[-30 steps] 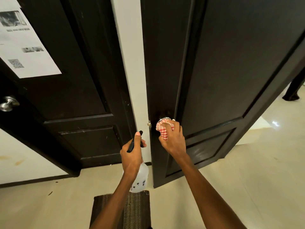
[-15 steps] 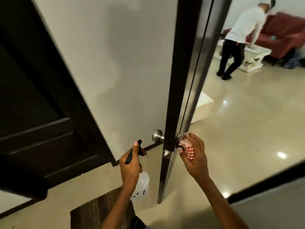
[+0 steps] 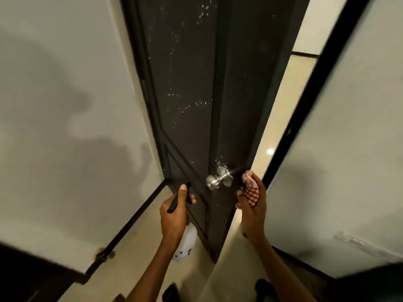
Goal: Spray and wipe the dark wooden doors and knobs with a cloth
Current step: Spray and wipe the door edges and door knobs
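A dark wooden door [image 3: 192, 88] stands ajar in front of me, its panel dotted with white spray droplets. Its silver knob [image 3: 214, 180] sticks out low on the face, also wet. My left hand [image 3: 174, 216] grips the black trigger head of a white spray bottle [image 3: 185, 245], just left of and below the knob. My right hand [image 3: 253, 205] holds a bunched red-and-white checked cloth [image 3: 250, 188] at the door's free edge, right of the knob and not touching it.
Pale walls flank the door: one [image 3: 65, 105] on the left with a dark skirting strip [image 3: 130, 221], another [image 3: 349, 149] on the right edged by a black frame [image 3: 305, 105]. Glossy cream floor [image 3: 281, 101] shows through the gap. My dark shoes [image 3: 263, 288] are at the bottom.
The view has swung round to the door's other face, now showing spray droplets. My right hand with the cloth has shifted from the outer knob to the door's edge. The left hand still grips the bottle.
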`<action>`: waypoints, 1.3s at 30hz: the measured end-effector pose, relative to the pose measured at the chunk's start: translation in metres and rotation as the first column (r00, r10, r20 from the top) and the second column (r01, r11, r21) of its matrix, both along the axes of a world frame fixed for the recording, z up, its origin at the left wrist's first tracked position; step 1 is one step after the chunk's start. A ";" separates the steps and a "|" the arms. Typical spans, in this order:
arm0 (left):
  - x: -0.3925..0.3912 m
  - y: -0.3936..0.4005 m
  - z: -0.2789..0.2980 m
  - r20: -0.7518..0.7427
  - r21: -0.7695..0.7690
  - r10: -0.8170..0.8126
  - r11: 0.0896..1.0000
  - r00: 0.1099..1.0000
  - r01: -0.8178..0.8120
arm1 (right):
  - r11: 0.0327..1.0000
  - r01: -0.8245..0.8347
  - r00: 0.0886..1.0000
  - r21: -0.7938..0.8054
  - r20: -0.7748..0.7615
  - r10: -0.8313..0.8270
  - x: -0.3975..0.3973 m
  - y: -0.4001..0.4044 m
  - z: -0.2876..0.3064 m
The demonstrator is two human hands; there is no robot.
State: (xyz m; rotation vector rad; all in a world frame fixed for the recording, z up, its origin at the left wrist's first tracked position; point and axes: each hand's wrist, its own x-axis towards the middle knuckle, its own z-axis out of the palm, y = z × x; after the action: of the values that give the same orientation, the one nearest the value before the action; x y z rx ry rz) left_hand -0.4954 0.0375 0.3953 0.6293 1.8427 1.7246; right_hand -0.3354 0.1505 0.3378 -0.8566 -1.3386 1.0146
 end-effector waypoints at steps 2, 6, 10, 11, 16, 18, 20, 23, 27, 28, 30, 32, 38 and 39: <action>0.005 0.024 0.001 0.028 0.001 -0.066 0.998 0.997 0.066 | 0.995 0.089 0.995 -0.048 0.045 -0.087 0.006 0.025 0.006; 0.004 0.081 -0.003 0.105 -0.012 -0.203 0.979 0.974 0.205 | 0.978 0.192 0.978 -0.075 0.097 -0.185 0.020 0.075 0.017; 0.002 0.130 -0.006 0.067 0.010 -0.365 0.931 0.929 0.365 | 0.966 0.249 0.954 -0.072 0.192 -0.231 0.037 0.120 0.021; -0.001 0.142 -0.004 0.054 0.021 -0.408 0.913 0.911 0.408 | 0.957 0.282 0.944 -0.073 0.199 -0.263 0.040 0.130 0.025; -0.013 0.202 0.000 0.034 0.013 -0.553 0.833 0.832 0.553 | 0.858 0.470 0.883 -0.210 0.100 -0.459 0.037 0.153 0.035; -0.016 0.221 -0.002 0.027 -0.014 -0.609 0.793 0.793 0.609 | 0.830 0.516 0.856 -0.210 0.088 -0.510 0.029 0.147 0.029; -0.019 0.239 -0.004 0.010 -0.038 -0.659 0.751 0.752 0.659 | 0.802 0.567 0.823 -0.185 0.117 -0.555 0.016 0.140 0.023; -0.015 0.262 -0.004 -0.001 -0.089 -0.705 0.707 0.710 0.702 | 0.756 0.627 0.779 -0.188 0.137 -0.611 0.000 0.133 0.005; -0.008 0.289 -0.001 0.048 -0.136 -0.735 0.666 0.676 0.734 | 0.723 0.675 0.738 -0.146 0.133 -0.662 -0.019 0.137 -0.008; -0.007 0.295 0.000 0.054 -0.152 -0.732 0.666 0.679 0.730 | 0.722 0.680 0.733 -0.129 0.141 -0.665 -0.023 0.140 -0.006; -0.006 0.309 0.002 0.065 -0.181 -0.735 0.657 0.675 0.732 | 0.717 0.691 0.721 -0.093 0.169 -0.672 -0.029 0.149 0.000; -0.005 0.323 0.003 0.069 -0.194 -0.744 0.643 0.664 0.741 | 0.720 0.693 0.711 -0.035 0.199 -0.675 -0.030 0.163 0.009; -0.006 0.355 0.007 0.019 -0.227 -0.762 0.627 0.647 0.746 | 0.753 0.656 0.711 0.057 0.287 -0.642 -0.025 0.201 0.017; -0.005 0.360 0.008 0.032 -0.220 -0.767 0.620 0.640 0.753 | 0.751 0.658 0.711 0.049 0.287 -0.642 -0.023 0.207 0.016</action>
State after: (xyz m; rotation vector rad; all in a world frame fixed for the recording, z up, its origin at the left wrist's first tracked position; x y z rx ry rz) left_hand -0.5000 0.3972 0.4029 1.1800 1.4249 0.9168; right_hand -0.3580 0.3574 0.3536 -1.4388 -1.0985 0.3688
